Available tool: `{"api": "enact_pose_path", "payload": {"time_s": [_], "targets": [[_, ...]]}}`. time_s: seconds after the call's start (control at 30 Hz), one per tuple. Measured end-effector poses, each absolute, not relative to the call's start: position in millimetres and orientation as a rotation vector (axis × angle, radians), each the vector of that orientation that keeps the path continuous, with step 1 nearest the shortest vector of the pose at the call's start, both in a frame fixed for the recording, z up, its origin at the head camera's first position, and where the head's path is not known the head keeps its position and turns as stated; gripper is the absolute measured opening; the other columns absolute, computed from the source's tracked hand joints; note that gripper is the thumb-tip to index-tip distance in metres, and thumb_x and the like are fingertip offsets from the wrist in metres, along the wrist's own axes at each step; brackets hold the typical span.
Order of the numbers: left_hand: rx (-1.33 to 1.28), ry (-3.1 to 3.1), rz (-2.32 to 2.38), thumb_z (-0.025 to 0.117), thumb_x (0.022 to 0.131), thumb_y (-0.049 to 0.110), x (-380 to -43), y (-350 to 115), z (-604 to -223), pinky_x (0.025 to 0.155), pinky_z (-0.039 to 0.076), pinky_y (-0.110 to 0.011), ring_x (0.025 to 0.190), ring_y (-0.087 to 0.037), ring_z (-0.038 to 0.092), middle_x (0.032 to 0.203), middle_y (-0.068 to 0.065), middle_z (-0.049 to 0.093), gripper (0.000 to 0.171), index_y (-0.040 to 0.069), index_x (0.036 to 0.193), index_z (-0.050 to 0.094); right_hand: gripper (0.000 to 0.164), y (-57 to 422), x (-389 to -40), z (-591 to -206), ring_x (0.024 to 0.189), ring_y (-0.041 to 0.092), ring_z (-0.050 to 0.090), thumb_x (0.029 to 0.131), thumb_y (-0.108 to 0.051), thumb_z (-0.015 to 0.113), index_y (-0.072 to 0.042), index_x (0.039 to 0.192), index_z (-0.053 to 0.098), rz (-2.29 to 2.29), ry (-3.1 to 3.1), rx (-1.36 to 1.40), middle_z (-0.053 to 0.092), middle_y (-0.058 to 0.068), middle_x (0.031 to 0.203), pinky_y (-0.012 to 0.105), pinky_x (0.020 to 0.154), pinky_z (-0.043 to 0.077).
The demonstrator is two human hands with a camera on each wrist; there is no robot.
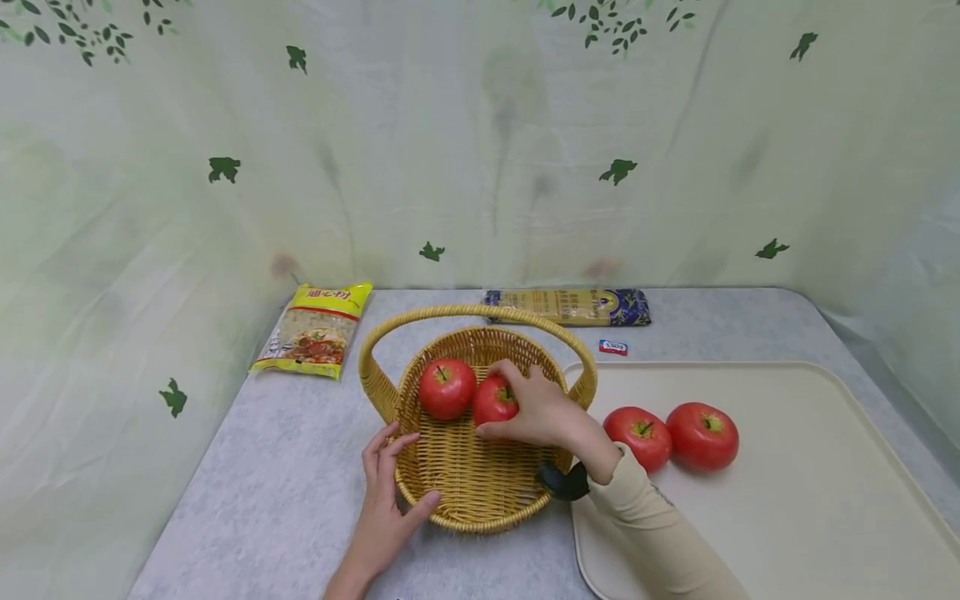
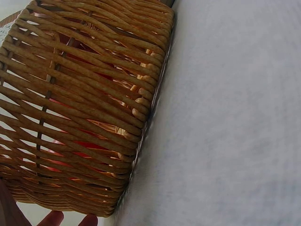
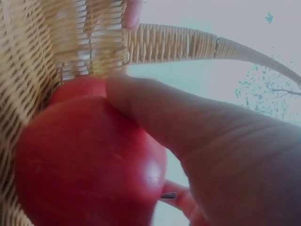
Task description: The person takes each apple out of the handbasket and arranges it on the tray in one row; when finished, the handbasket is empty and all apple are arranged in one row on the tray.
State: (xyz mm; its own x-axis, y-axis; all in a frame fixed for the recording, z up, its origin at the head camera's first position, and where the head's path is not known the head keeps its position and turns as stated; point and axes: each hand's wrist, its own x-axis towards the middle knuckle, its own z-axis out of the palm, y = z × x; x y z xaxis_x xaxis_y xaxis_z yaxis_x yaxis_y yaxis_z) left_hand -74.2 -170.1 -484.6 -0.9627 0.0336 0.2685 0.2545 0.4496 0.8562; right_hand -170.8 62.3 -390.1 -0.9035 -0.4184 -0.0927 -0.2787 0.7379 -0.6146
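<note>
A round wicker basket (image 1: 480, 523) with a tall arched handle stands at the middle of the table. Inside it, toward the back left, lies one red apple (image 1: 447, 389). Beside that apple my right hand (image 1: 536, 407) grips a second red apple (image 1: 495, 400), its thumb and fingers around the fruit, within the basket. My left hand (image 1: 386, 500) touches the basket's near left rim with spread, fairly straight fingers. In the left wrist view, fingertips (image 2: 88, 220) show at the bottom, against the woven side (image 2: 80, 117). The right wrist view has the held apple (image 3: 89, 160) up close.
On the right, a beige tray (image 1: 795, 500) carries two more apples (image 1: 702, 437), partly behind the right forearm. A yellow food bag (image 1: 313, 331) lies at the back left. Behind the basket are a long noodle packet (image 1: 570, 307) and a small red-and-blue item (image 1: 612, 347).
</note>
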Motion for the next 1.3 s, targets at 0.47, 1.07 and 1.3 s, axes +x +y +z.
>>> {"api": "enact_pose_path", "payload": {"time_s": [0.47,1.07,1.3], "targets": [[-0.251,-2.485,-1.539,0.072,0.080,0.020,-73.7,-170.1,-483.3,0.097,0.019,-0.065,0.135,-0.027,0.012,0.147,0.003,0.012,0.066,0.013,0.137,0.040,0.067,64.1,-152.4,-384.6,0.089,0.024,0.056,0.075,-0.053,0.073,-0.034,0.131,0.043,-1.085,2.758,-0.613,0.041,0.008,0.110,0.041,0.071,0.050],[-0.252,-2.479,-1.538,0.071,0.080,0.019,-73.7,-170.7,-483.0,0.097,0.020,-0.065,0.135,-0.028,0.014,0.146,0.000,0.013,0.065,0.012,0.137,0.040,0.067,73.6,-122.7,-379.5,0.095,0.019,0.055,0.075,-0.060,0.069,-0.048,0.135,0.041,-1.218,2.939,-0.842,0.041,-0.005,0.124,0.038,0.073,0.049],[-0.241,-2.486,-1.531,0.071,0.080,0.020,-73.8,-171.2,-483.7,0.097,0.021,-0.064,0.135,-0.028,0.014,0.147,0.001,0.013,0.064,0.014,0.136,0.041,0.067,83.6,-109.4,-376.8,0.099,0.012,0.056,0.075,-0.057,0.072,-0.042,0.135,0.046,-1.347,2.958,-0.938,0.044,-0.007,0.125,0.033,0.072,0.051]]}}
